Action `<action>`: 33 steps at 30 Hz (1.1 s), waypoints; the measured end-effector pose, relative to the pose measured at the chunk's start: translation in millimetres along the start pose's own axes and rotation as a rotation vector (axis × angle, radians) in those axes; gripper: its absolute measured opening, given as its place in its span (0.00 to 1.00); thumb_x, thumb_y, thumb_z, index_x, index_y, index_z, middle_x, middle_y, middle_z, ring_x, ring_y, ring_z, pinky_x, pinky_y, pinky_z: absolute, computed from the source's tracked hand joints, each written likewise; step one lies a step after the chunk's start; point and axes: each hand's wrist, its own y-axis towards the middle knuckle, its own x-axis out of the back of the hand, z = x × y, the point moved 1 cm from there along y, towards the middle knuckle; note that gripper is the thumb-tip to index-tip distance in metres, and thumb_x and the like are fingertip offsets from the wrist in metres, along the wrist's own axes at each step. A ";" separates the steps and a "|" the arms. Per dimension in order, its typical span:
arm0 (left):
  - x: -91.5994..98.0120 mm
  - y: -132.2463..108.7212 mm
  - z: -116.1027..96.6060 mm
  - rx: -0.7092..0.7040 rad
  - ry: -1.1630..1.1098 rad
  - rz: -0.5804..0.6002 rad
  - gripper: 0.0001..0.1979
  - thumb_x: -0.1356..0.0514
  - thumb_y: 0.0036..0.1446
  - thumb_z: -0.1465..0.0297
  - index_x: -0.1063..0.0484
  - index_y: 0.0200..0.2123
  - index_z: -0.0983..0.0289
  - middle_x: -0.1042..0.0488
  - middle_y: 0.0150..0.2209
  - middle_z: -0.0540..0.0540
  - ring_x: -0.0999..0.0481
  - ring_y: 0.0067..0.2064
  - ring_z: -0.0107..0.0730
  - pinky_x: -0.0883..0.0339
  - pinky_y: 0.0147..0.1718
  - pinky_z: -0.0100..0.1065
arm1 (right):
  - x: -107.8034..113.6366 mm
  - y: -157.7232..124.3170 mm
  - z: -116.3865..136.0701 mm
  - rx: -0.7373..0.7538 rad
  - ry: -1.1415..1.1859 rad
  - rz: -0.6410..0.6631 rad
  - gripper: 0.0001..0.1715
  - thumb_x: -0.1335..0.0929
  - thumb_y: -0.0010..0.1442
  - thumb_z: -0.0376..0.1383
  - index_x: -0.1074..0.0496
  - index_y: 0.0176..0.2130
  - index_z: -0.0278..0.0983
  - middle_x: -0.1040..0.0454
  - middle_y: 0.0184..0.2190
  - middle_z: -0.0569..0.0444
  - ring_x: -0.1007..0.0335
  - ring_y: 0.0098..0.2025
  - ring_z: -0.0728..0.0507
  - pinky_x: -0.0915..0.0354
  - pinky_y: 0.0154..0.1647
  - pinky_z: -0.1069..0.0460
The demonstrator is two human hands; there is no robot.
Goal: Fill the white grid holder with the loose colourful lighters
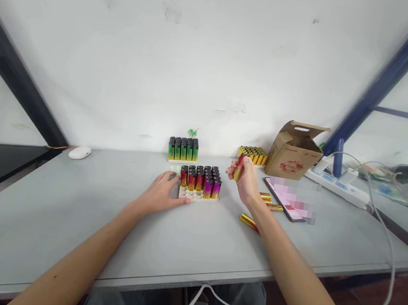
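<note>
A white slotted tray holds several upright batteries in red-gold and purple with black ends; slots along its front left show bare. My left hand rests on the table against the tray's left side, fingers apart, the thumb reaching along its front edge. Right of the tray and above the table, my right hand is closed around a red-and-gold battery, tilted upward; whether more than one is in the grip I cannot tell. Loose gold-and-red batteries lie beneath and beside my right forearm.
Green batteries stand in another tray by the wall. Yellow batteries stand beside an open cardboard box. A phone, a power strip and a white cable are at right; a white round device lies left.
</note>
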 end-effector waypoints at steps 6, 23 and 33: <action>-3.2 2.9 1.3 -0.023 -0.017 -0.031 0.40 0.42 0.49 0.40 0.35 0.58 0.59 0.40 0.61 0.62 0.43 0.65 0.57 0.45 0.62 0.52 | -1.6 -1.0 11.3 0.309 -0.228 -0.027 0.19 0.35 0.61 0.52 0.26 0.39 0.41 0.24 0.41 0.54 0.27 0.41 0.47 0.33 0.41 0.52; -8.5 6.2 -3.7 -0.062 0.030 -0.108 0.37 0.40 0.50 0.42 0.34 0.58 0.57 0.31 0.51 0.59 0.36 0.59 0.52 0.42 0.58 0.51 | -51.7 -29.4 15.5 0.557 -0.867 0.538 0.08 0.31 0.59 0.33 0.23 0.40 0.40 0.22 0.43 0.51 0.29 0.49 0.42 0.35 0.53 0.44; -8.1 7.3 -2.3 -0.039 -0.001 -0.100 0.33 0.39 0.48 0.41 0.29 0.50 0.56 0.32 0.51 0.58 0.35 0.58 0.52 0.42 0.59 0.51 | -63.6 -24.3 -3.2 0.708 -1.296 0.634 0.08 0.31 0.61 0.36 0.22 0.39 0.38 0.30 0.56 0.49 0.48 0.66 0.32 0.43 0.62 0.37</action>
